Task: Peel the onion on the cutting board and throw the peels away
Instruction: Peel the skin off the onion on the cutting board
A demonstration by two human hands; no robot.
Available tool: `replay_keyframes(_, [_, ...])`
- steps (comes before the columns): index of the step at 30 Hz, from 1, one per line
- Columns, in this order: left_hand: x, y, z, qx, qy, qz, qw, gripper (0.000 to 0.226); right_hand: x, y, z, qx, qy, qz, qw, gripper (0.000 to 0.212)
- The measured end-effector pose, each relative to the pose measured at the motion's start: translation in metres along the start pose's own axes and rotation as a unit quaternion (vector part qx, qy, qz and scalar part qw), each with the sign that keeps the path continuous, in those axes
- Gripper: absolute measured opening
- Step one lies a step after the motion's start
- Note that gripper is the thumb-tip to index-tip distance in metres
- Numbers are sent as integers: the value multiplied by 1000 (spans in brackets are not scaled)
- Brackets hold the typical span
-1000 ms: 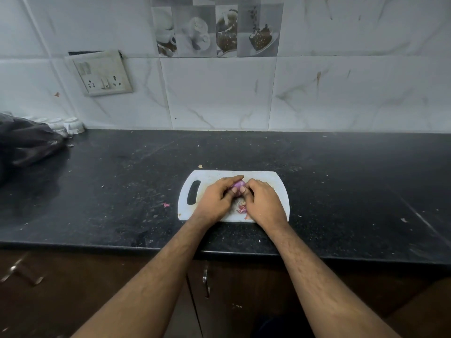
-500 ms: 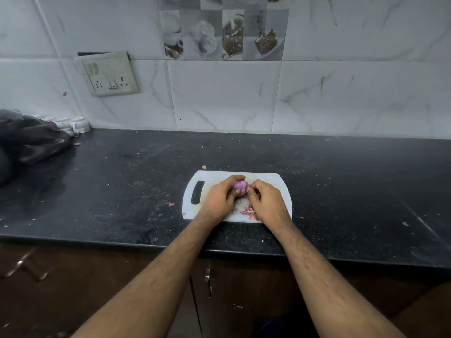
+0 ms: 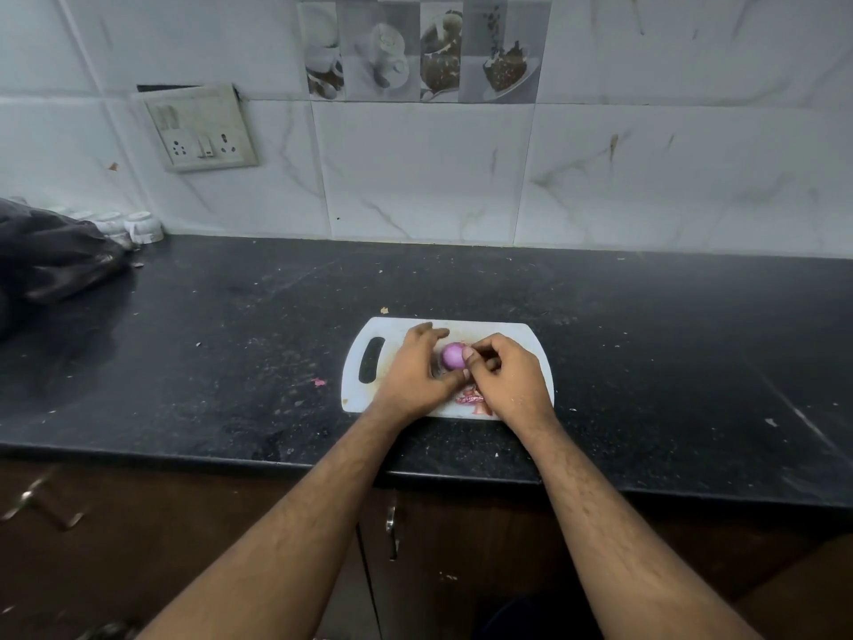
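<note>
Head view looks down on a black stone countertop [image 3: 184, 362] with a white plastic cutting board [image 3: 397, 330] lying near its front edge, handle slot to the left. Both forearms reach in over the counter edge and meet above the middle of the board.

The left hand [image 3: 413, 374] cups the small purple onion [image 3: 453, 355] from the left, thumb curled under its near side and fingers arched over the far side, so the bulb is gripped and steadied just above the board. The right hand [image 3: 507, 378] is bunched tight against the onion's right flank, thumb and forefinger pinched together at the skin; whether a strip is actually caught between them is too small to tell. The exposed face of the bulb looks smooth and glossy, so peeling seems well along.

A little heap of reddish peels [image 3: 471, 399] lies on the board just below the two hands, touching the right wrist side, and one pink scrap [image 3: 319, 382] sits off the board on the counter to the left.

To do this step well, the left grip should stay firm while turning the bulb, so the right pinch can lift any remaining papery layer at the root end and pull along the curve rather than tearing it. Strips are best dropped onto the existing heap, with the stray scrap gathered too before binning.
</note>
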State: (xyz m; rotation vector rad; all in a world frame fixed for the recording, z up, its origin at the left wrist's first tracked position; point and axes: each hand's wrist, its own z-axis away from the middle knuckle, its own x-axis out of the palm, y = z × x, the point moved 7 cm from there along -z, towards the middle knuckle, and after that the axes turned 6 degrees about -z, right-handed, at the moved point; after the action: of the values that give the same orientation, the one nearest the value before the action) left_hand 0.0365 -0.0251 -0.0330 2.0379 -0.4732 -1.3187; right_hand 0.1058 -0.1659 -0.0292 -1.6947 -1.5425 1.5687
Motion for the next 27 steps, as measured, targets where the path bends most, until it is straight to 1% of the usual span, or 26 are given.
replay_keyframes(2, [5,1,-2,-1,-15,-16,1000,62,-1,0,-1,-8,2,7,1000,11])
replay_keyframes(5, [6,-1,-1,6,-11,-4,1000,54,0,0,-2,-19,1,16,1000,12])
replay_keyframes(7, [5,1,0,28,-10,-3,1000,56,-1,-2,-2,-23,12,14,1000,12])
replay_keyframes(10, [6,4,1,56,-24,-5,998,60,-6,-4,-2,-35,20,-17,999,10])
replay_keyframes(15, [7,11,4,82,-28,-23,996,61,-5,-4,-1,-37,19,-19,999,1])
replay_keyframes(19, [9,17,6,107,-29,-76,991,59,-4,-8,-1,-74,17,8,997,6])
replay_keyframes(22, [11,18,7,116,-16,-113,987,58,1,-9,-2,-77,-2,33,997,7])
replay_keyframes(27, [10,17,7,116,-10,-118,986,59,7,-8,-1,-88,-12,79,993,12])
